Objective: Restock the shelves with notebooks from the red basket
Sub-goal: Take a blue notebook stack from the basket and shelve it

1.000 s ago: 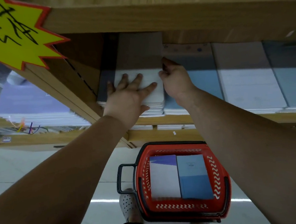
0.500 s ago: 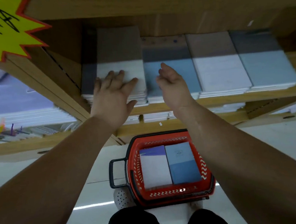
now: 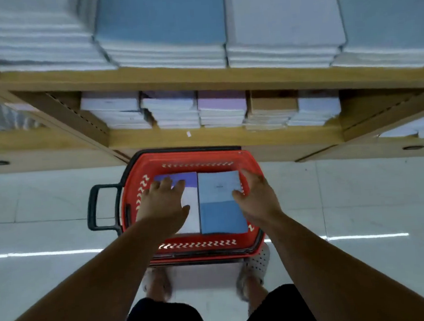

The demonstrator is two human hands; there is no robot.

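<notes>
Found both hands lowered since half a second earlier, off the upper stacks and down into the red basket [image 3: 199,251]. Found the view tipped down with them, the basket now at centre.

Saw two notebooks flat inside the basket, edges touching: a purple-and-white notebook [image 3: 192,211] in its left half, a blue notebook [image 3: 220,210] in its right half. Found the left hand [image 3: 162,206] over the purple-and-white notebook, fingers spread and straight, clamped on nothing. Found the right hand [image 3: 256,200] at the blue notebook's right edge, thumb on the cover, fingers reaching down between that edge and the basket's right wall. Could not tell whether thumb and fingers pinched the notebook or merely lay against it.

Noted a black handle [image 3: 96,206] jutting from the basket's left side. Noted two feet in perforated shoes [image 3: 257,262] just behind the basket, black shorts [image 3: 161,316] nearer the camera. Saw pale glossy floor [image 3: 45,197] on either side of the basket. Beyond the basket, saw a low wooden shelf [image 3: 216,136] bearing short stacks [image 3: 222,109], and above that an upper shelf board [image 3: 200,78] carrying taller blue and white stacks [image 3: 161,26], blurred.
</notes>
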